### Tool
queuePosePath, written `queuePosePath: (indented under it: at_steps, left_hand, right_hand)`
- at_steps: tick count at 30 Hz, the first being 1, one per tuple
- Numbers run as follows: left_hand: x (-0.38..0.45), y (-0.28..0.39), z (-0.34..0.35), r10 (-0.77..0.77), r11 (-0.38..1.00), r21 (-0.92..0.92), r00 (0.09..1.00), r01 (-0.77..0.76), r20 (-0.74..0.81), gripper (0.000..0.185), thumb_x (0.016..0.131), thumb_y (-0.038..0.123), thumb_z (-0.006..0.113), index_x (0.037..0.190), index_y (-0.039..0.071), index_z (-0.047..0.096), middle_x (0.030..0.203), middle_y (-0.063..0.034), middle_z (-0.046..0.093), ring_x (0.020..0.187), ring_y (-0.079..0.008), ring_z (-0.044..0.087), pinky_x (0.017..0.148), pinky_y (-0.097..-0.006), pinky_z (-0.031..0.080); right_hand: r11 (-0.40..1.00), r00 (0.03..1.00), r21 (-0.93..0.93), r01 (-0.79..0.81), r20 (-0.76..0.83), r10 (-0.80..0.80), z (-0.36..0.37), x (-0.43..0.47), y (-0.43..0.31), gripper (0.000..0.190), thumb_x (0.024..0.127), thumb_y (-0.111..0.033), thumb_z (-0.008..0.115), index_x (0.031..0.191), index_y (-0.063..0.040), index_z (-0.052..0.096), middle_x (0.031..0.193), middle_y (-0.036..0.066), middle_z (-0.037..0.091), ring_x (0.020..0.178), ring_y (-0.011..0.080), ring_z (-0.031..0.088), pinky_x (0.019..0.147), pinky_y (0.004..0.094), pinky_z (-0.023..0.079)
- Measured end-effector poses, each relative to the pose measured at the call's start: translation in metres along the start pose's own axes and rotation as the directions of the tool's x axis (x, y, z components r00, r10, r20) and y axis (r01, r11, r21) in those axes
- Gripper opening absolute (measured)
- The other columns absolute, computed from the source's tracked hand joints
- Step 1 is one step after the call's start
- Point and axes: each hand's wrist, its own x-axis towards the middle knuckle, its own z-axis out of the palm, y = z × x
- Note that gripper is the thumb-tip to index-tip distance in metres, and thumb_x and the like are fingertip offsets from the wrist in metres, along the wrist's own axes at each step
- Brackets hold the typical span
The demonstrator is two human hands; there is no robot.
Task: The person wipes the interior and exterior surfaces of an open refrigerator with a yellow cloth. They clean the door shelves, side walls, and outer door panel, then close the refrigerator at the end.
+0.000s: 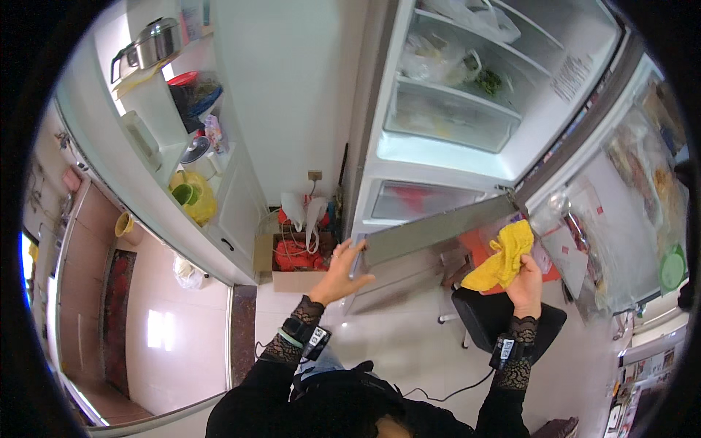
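Note:
A bunched yellow cloth [501, 260] is held in my right hand [526, 284], above a black stool seat [493, 323]. My left hand [337, 276] is at the free edge of the refrigerator's lower door [438, 232], thumb on the near side and fingers around the edge. That door stands partly swung out, its narrow top edge facing up. Behind it, a clear drawer [421, 200] with something red inside shows in the lower compartment. Above, the upper compartment [443, 153] is exposed, with bagged food [438, 57] and leafy greens [489, 82] on its shelves.
The upper door [630, 180] hangs wide to the right, bagged items in its racks. Left of the refrigerator, a cardboard box [301, 282] holds red things. White shelving [241, 191] carries a pot [159, 41] and a yellow bag [200, 205]. A cable trails from my right wrist.

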Motion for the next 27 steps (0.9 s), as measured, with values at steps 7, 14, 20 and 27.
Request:
queuePosePath:
  at_steps: [7,14,20,27]
  left_hand:
    - [0.011,-0.008,-0.027,0.171,0.984,-0.072,0.980,-0.164,0.103,0.090,0.080,0.027,0.080,0.152,0.003,0.031,0.150,-0.0206,0.037,0.143,-0.0418,0.026,0.118,-0.0489,0.024]
    - [0.043,-0.011,-0.087,0.283,0.947,-0.204,0.946,-0.249,0.160,0.075,0.085,0.018,0.074,0.150,0.006,0.037,0.148,-0.0238,0.039,0.140,-0.0420,0.032,0.116,-0.0486,0.027]
    - [0.094,0.039,-0.121,0.370,0.840,-0.422,0.929,-0.341,-0.013,0.054,0.092,0.005,0.064,0.144,0.008,0.049,0.144,-0.0141,0.049,0.136,-0.0274,0.046,0.115,-0.0406,0.034]
    - [0.120,0.083,-0.130,0.399,0.780,-0.508,0.916,-0.366,-0.048,0.051,0.092,-0.001,0.060,0.141,0.009,0.053,0.147,-0.0133,0.046,0.138,-0.0253,0.044,0.113,-0.0397,0.038]
  right_hand:
    - [0.995,0.989,-0.019,0.099,0.112,-0.097,0.092,0.020,0.013,0.047,0.099,-0.014,0.043,0.143,0.003,0.043,0.140,0.021,0.054,0.128,0.0347,0.054,0.111,0.0491,0.041]
    - [0.994,0.983,0.080,0.073,0.163,-0.085,0.165,0.034,0.071,0.046,0.101,-0.015,0.043,0.144,0.002,0.041,0.143,0.019,0.052,0.131,0.0337,0.051,0.113,0.0494,0.038]
    - [0.995,0.985,-0.076,0.065,0.162,-0.052,0.216,0.031,0.102,0.043,0.103,-0.016,0.044,0.142,0.000,0.044,0.143,0.016,0.053,0.132,0.0305,0.051,0.114,0.0459,0.039]
    - [0.991,0.998,-0.124,0.050,-0.031,-0.054,0.231,0.032,0.119,0.041,0.102,-0.018,0.051,0.140,-0.001,0.048,0.135,0.011,0.059,0.124,0.0236,0.058,0.106,0.0399,0.047]
